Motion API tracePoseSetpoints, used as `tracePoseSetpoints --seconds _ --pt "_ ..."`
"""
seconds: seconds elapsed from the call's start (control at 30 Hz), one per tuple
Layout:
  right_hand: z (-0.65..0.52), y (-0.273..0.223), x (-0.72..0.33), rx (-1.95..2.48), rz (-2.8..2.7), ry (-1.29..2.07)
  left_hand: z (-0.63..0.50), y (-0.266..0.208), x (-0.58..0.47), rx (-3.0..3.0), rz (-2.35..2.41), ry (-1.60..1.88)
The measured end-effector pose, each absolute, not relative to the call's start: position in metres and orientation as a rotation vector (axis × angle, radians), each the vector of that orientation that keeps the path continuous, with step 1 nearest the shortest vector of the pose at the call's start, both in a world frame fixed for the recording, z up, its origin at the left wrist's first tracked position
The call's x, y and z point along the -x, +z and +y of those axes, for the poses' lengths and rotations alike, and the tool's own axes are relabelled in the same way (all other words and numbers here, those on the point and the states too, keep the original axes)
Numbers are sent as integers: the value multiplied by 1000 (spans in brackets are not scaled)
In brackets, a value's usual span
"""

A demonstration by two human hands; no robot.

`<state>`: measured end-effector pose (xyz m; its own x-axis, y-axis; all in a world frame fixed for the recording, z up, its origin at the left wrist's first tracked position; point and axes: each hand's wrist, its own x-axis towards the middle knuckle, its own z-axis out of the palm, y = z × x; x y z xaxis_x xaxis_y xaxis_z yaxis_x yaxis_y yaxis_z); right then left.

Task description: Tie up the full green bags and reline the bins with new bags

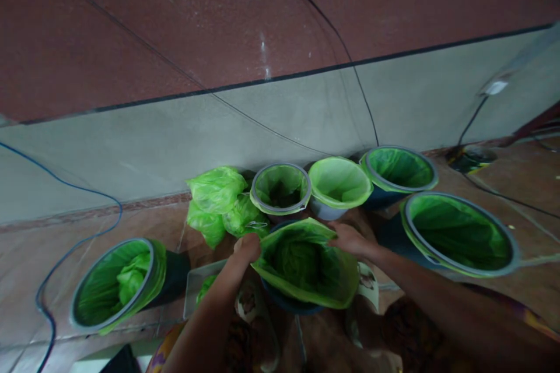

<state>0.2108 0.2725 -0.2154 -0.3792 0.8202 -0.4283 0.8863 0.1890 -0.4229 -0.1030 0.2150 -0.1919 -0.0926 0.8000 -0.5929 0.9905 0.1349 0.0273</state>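
Note:
A green plastic bag [345, 280] stands inside a dark bucket [291, 302] between the feet, its mouth spread wide above the rim. My left hand [248, 246] is closed on the bag's left edge. On the opposite side my right hand [350, 239] grips the bag's right edge. Crumpled green plastic [300, 262] shows dimly down in the bag. Right behind it stand a grey-rimmed bucket [282, 210] and a pale bucket [324, 210], both lined with green bags.
Filled green bags [216, 189] are heaped against the wall. Lined buckets stand at the left [175, 271], back right [380, 198] and right [398, 239]. A white tray [191, 291] lies by my left arm. A blue cable [83, 239] crosses the floor; a black cable [365, 99] hangs down the wall.

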Motion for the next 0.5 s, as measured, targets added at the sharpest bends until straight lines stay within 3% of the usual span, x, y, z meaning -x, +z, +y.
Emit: tracePoseSetpoints --seconds 0.23,0.37,0.5 --pt "256 -184 -164 -1388 2357 -968 220 -184 92 -1771 1942 -542" --pt "249 -169 -156 -1260 2231 -1351 222 -175 90 -1835 1925 -461" --pt "247 -166 -159 -1102 1991 -1813 226 -164 88 -1877 1963 -141"
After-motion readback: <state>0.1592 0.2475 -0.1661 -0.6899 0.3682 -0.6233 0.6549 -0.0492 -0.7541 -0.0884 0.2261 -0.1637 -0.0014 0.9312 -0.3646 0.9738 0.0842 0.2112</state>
